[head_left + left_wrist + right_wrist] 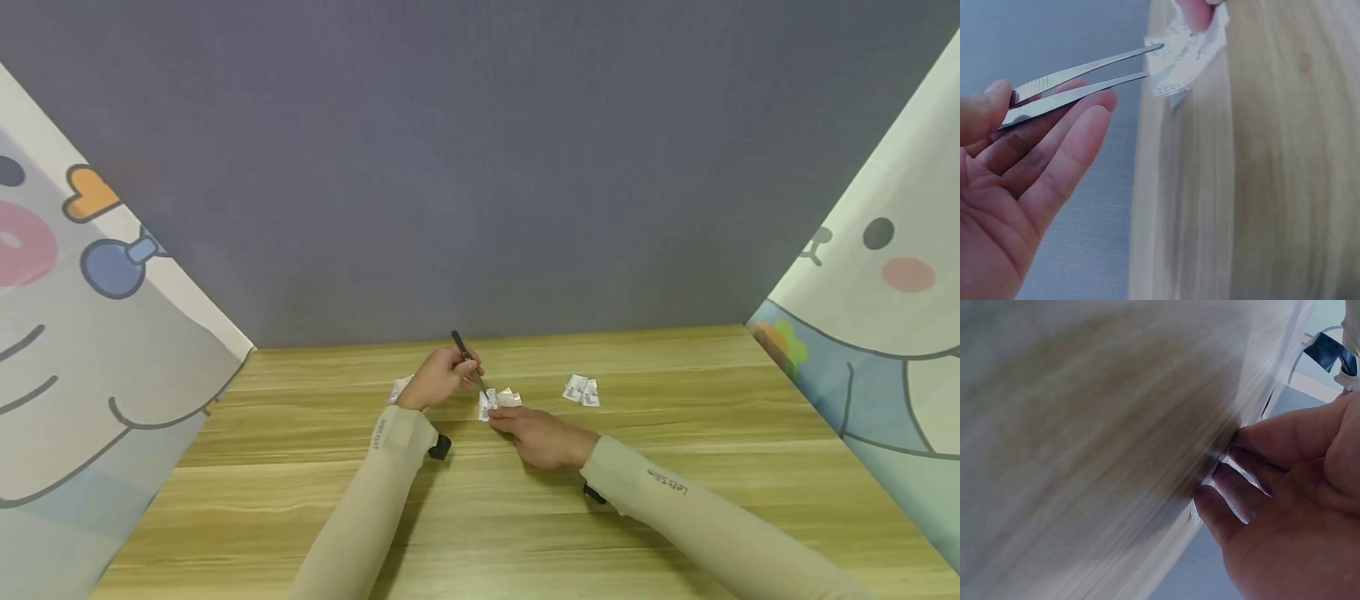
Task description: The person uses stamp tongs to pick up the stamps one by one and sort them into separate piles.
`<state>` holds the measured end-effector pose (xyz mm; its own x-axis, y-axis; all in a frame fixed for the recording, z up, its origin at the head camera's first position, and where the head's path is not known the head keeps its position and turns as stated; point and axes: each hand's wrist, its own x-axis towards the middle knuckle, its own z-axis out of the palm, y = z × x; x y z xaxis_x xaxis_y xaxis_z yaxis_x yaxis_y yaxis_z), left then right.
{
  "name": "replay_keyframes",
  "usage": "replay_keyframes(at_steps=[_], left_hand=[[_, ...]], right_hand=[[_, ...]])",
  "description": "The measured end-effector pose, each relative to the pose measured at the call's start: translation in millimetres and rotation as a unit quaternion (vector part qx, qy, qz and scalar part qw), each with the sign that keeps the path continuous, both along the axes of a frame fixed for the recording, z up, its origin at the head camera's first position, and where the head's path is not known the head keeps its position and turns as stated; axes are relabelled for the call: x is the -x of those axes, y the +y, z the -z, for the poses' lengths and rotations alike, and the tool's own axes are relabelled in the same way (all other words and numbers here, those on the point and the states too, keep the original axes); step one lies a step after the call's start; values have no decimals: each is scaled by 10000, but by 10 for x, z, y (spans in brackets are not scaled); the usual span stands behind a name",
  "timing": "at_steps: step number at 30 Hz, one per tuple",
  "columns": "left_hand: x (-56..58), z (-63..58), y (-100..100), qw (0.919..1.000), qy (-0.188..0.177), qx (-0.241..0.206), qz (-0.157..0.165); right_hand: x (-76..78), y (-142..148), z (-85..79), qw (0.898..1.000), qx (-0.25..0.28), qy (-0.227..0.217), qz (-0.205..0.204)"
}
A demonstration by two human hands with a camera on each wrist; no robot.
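Observation:
My left hand (441,377) pinches a pair of metal tweezers (1079,81) with a dark end sticking up. In the left wrist view the tweezer tips stand apart, one over a small white printed packet (1182,59) and the other by its edge. My right hand (543,435) holds that packet by its near side with thumb and fingertips, low over the wooden table (480,533). In the right wrist view the fingers (1213,509) hide most of the packet. Another small packet (510,397) lies just right of it.
Two small white packets (581,390) lie on the table to the right. Another packet (399,387) is partly hidden behind my left hand. A grey panel (480,208) rises at the table's back edge, and printed panels (862,333) stand at both sides.

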<state>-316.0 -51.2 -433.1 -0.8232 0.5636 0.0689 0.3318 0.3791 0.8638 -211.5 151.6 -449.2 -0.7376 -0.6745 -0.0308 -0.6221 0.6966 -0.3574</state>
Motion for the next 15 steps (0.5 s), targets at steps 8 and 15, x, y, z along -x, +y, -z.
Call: replay_keyframes(at_steps=[8,15], left_hand=[[-27,90,-2,9992,238,-231,-244],[-96,134,24,9961,692,-311,-445]], right_hand=[[-13,5,-6,10000,0,53,7],[-29,10,1,9999,8,119,-35]])
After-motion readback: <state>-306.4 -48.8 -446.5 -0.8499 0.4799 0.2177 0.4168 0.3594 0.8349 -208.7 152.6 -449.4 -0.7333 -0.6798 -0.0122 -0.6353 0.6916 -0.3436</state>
